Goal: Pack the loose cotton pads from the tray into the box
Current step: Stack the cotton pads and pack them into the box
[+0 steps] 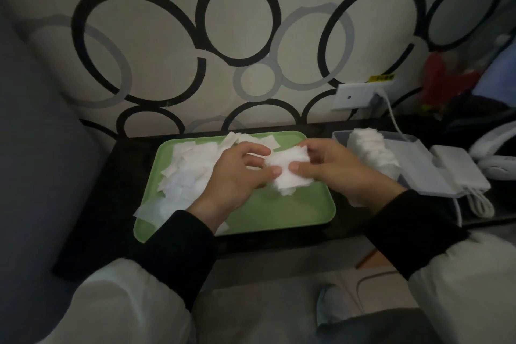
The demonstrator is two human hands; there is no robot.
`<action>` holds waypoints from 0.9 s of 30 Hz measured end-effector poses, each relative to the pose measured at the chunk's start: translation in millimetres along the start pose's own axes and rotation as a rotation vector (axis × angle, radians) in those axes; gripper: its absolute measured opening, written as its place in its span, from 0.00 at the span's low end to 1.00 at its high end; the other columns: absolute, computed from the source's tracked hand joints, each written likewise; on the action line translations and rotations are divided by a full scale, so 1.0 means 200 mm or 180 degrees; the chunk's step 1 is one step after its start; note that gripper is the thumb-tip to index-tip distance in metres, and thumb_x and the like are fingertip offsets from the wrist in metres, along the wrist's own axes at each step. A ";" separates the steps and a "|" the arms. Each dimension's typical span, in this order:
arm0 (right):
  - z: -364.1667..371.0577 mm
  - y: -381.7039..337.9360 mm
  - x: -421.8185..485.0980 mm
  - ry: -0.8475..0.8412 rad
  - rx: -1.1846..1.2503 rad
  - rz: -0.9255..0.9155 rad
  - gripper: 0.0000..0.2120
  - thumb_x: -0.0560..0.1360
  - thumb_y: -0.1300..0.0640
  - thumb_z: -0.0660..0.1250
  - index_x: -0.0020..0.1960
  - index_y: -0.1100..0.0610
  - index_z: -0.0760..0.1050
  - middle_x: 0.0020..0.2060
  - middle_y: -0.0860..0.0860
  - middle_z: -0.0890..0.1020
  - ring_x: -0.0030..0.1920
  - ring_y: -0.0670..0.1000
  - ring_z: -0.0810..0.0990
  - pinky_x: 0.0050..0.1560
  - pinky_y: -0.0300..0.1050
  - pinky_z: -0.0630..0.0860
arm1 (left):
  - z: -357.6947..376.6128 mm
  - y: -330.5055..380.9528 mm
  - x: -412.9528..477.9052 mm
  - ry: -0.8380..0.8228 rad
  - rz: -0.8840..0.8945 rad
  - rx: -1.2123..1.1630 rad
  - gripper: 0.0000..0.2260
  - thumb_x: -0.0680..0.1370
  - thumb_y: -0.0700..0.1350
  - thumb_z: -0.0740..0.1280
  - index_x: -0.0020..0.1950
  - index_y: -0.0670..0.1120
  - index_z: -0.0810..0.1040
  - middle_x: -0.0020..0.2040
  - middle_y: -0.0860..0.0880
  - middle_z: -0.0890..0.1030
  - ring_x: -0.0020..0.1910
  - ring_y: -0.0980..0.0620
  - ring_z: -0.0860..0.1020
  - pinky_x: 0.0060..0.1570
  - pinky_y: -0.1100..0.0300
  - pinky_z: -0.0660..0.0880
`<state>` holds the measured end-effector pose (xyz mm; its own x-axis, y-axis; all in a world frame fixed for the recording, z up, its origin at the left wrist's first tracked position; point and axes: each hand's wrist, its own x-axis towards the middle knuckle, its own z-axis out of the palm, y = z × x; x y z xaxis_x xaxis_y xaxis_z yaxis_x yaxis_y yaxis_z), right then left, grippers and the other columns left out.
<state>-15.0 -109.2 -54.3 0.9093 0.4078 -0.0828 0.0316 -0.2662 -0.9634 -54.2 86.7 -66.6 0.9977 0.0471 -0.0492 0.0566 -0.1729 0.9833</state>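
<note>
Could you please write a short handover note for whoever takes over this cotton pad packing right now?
Hands: left hand and right hand share one grip on a small stack of cotton pads, held above the green tray.
Things: the loose pads are heaped on the tray's left and back. The open box stands right of the tray.
Done: a row of packed pads already sits in the box.
Left: put the held stack in the box, then gather the rest.

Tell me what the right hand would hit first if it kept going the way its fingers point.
Its fingers point left, and the right hand pinches the stack of cotton pads. Pushing on, it would most likely meet the left hand, which grips the stack's other side.
</note>
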 end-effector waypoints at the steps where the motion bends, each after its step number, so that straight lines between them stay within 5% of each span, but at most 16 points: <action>1: -0.04 -0.01 -0.02 0.0123 0.0049 0.0049 0.12 0.75 0.64 0.70 0.58 0.62 0.77 0.50 0.55 0.84 0.48 0.49 0.85 0.44 0.40 0.81 | 0.03 0.01 0.01 0.0062 0.0033 -0.0075 0.12 0.73 0.39 0.76 0.55 0.44 0.79 0.48 0.41 0.84 0.39 0.48 0.84 0.47 0.52 0.82; 3: -0.14 -0.04 -0.07 0.0421 0.0048 0.0016 0.10 0.77 0.64 0.68 0.58 0.60 0.76 0.47 0.52 0.84 0.44 0.43 0.85 0.39 0.34 0.79 | 0.08 0.02 0.03 0.0151 0.0087 -0.0110 0.09 0.75 0.39 0.73 0.53 0.43 0.79 0.46 0.41 0.85 0.39 0.47 0.85 0.44 0.53 0.81; 7: -0.43 -0.04 -0.16 0.1018 0.0054 -0.0185 0.13 0.75 0.65 0.70 0.59 0.63 0.78 0.47 0.55 0.86 0.48 0.53 0.86 0.45 0.45 0.84 | 0.25 0.03 0.07 -0.0006 0.0105 0.0024 0.06 0.76 0.43 0.73 0.51 0.47 0.79 0.43 0.46 0.86 0.40 0.48 0.85 0.42 0.56 0.78; 11: -0.69 0.01 -0.24 0.1253 -0.0644 -0.0207 0.14 0.72 0.68 0.73 0.56 0.62 0.78 0.45 0.52 0.84 0.44 0.48 0.83 0.42 0.35 0.80 | 0.46 0.01 0.12 -0.0226 0.0317 0.0324 0.04 0.75 0.44 0.74 0.48 0.51 0.81 0.42 0.51 0.85 0.40 0.53 0.84 0.43 0.57 0.78; 16: -0.86 0.10 -0.29 0.0818 -0.0974 0.0066 0.12 0.71 0.71 0.73 0.49 0.58 0.79 0.44 0.57 0.82 0.45 0.51 0.81 0.50 0.44 0.77 | 0.71 0.00 0.17 -0.0448 0.0740 0.0881 0.05 0.76 0.44 0.73 0.47 0.55 0.83 0.41 0.57 0.82 0.39 0.59 0.79 0.43 0.61 0.77; 18: -0.86 0.13 -0.28 0.0584 -0.1090 0.0091 0.13 0.69 0.72 0.74 0.48 0.57 0.78 0.46 0.59 0.83 0.45 0.50 0.81 0.48 0.40 0.77 | 0.77 0.01 0.18 -0.0527 0.0877 0.1360 0.04 0.77 0.46 0.71 0.50 0.55 0.83 0.40 0.60 0.78 0.40 0.59 0.76 0.43 0.62 0.73; 21: -0.85 0.17 -0.24 0.0245 -0.1536 0.0089 0.15 0.69 0.70 0.75 0.49 0.56 0.79 0.44 0.52 0.84 0.42 0.43 0.81 0.45 0.32 0.75 | 0.85 -0.01 0.21 -0.0490 0.0989 0.1924 0.08 0.76 0.47 0.71 0.55 0.55 0.82 0.51 0.55 0.79 0.50 0.53 0.76 0.53 0.55 0.75; 27: -0.80 0.20 -0.14 -0.0233 -0.3674 0.0092 0.13 0.69 0.55 0.76 0.53 0.48 0.83 0.49 0.45 0.83 0.50 0.46 0.79 0.52 0.44 0.76 | 0.87 -0.05 0.27 -0.0488 0.0978 0.1775 0.18 0.69 0.47 0.78 0.57 0.51 0.79 0.56 0.53 0.80 0.52 0.52 0.77 0.54 0.55 0.76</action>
<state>27.5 -270.1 -50.8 0.8909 0.4281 -0.1520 0.4057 -0.9003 -0.1577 5.7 -80.0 -110.2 0.9633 -0.2195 0.1547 -0.2620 -0.6424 0.7202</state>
